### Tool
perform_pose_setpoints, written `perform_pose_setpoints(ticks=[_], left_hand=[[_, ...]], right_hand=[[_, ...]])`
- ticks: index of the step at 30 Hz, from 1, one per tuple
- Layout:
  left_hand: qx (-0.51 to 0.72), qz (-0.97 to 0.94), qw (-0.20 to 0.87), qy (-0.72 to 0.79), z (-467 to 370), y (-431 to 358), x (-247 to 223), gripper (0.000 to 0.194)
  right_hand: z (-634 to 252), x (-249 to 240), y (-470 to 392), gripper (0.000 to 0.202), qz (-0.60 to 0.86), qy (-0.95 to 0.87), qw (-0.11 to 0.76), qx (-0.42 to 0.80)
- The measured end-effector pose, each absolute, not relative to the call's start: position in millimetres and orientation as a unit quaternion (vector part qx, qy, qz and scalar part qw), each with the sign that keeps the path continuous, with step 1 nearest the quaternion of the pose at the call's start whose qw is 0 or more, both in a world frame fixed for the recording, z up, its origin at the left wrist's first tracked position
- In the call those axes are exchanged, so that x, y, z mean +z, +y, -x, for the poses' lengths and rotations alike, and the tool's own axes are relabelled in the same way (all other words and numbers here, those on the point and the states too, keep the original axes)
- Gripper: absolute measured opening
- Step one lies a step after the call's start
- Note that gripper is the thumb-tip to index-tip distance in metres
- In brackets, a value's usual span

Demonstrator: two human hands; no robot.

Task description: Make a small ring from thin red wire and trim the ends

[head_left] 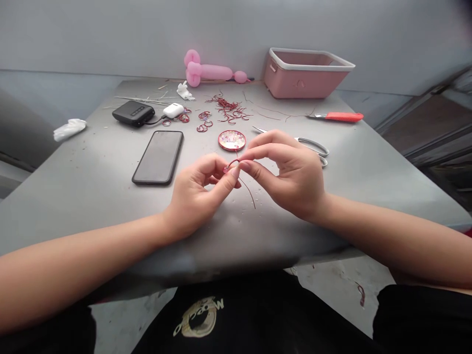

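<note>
Between my hands is a small dark red cord ring (233, 162) with a pink bead on its left side. My left hand (206, 189) pinches the ring's left part near the bead with thumb and fingers. The thumb and index finger of my right hand (285, 172) close on the cord at its right side. A loose cord end (249, 191) hangs down below the fingertips, and a short piece stands up above them. Just beyond my hands sits a round red-rimmed dish (232, 149) of pale, shiny beads. Scissors (313, 146) lie partly hidden behind my right hand.
A phone (158, 157) lies left of my hands. Farther back are a black power bank (133, 113), a white earphone case (173, 109), several finished cord rings (202, 128), cord scraps (230, 108), a red-handled knife (342, 116), a pink balloon (214, 72) and a pink bin (298, 81).
</note>
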State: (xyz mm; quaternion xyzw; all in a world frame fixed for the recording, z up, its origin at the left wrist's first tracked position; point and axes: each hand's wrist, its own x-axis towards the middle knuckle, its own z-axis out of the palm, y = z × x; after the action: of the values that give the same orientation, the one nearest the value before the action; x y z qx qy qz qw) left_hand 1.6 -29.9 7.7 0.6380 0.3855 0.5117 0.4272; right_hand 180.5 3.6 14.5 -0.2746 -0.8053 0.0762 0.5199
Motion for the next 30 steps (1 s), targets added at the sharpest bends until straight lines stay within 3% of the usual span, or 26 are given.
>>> perform_pose_setpoints(ticks=[8, 17, 23, 30], left_hand=[[0.494, -0.681, 0.369, 0.394, 0, -29, 8, 0.008], [0.451, -0.733, 0.359, 0.362, 2, -27, 12, 0.012], [0.409, -0.689, 0.478, 0.361, 6, -27, 20, 0.016], [0.435, -0.692, 0.430, 0.383, 7, -22, 19, 0.019]], right_hand=[[-183, 10, 1, 0.008, 0.234, -0.828, 0.507, -0.059], [-182, 13, 8, 0.010, 0.171, -0.823, 0.535, -0.084], [-183, 16, 7, 0.012, 0.180, -0.821, 0.541, 0.026], [-184, 19, 0, 0.004, 0.263, -0.780, 0.505, 0.260]])
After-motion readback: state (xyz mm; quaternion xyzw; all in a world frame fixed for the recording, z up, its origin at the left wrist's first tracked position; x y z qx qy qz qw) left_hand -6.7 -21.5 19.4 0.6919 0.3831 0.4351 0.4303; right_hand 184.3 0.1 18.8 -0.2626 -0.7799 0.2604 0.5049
